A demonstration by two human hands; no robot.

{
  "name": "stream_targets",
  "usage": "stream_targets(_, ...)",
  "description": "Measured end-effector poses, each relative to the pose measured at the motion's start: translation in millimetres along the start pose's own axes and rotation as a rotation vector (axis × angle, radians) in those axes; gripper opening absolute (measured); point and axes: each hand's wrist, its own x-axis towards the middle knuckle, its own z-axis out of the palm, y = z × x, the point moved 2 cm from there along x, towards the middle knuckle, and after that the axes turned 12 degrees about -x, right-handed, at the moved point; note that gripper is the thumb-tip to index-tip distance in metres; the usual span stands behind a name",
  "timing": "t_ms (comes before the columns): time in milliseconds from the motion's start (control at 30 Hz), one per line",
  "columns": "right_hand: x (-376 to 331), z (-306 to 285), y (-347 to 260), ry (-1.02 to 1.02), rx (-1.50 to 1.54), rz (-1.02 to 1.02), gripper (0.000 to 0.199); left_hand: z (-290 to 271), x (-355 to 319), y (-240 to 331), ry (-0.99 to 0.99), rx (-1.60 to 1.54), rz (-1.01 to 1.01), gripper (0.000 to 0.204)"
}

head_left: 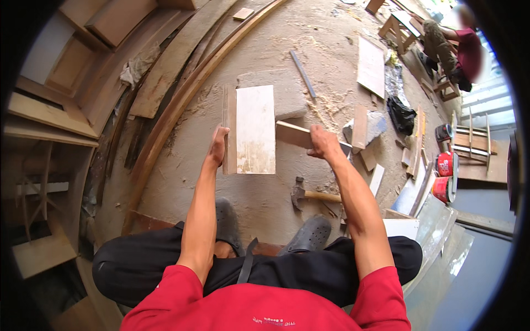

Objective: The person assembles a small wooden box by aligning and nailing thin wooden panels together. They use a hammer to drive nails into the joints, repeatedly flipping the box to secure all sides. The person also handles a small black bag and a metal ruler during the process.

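Note:
In front of me is a white-faced wooden board, stained brown near its lower end, with layered wood edges along its left side. My left hand grips it at that left edge, fingers partly hidden. My right hand is closed on a smaller brown board with a pale edge, whose left end meets or nearly meets the white board's right side; I cannot tell if they are joined. Below my right hand a claw hammer lies on the floor, its handle passing toward my forearm.
A long curved timber and planks lie left, beside wooden cabinets. Farther off are a metal bar, a white panel and a black bag. Red cans and glass sheets sit right. Another person sits far right.

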Motion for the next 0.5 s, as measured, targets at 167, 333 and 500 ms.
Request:
stream_targets(167,-38.9,-25.2,76.3,-0.053,0.343,0.495,0.088,83.9,-6.0,27.1,0.020,0.182,0.154,0.079)
stream_targets(333,-44.8,19.8,44.4,0.224,1.215,0.621,0.079,107.5,8.4,7.2,-0.078,0.281,0.124,0.077)
stream_targets(500,-47.9,45.7,-28.7,0.230,1.307,0.761,0.058,103.8,7.3,-25.1,-0.039,0.365,0.059,0.071)
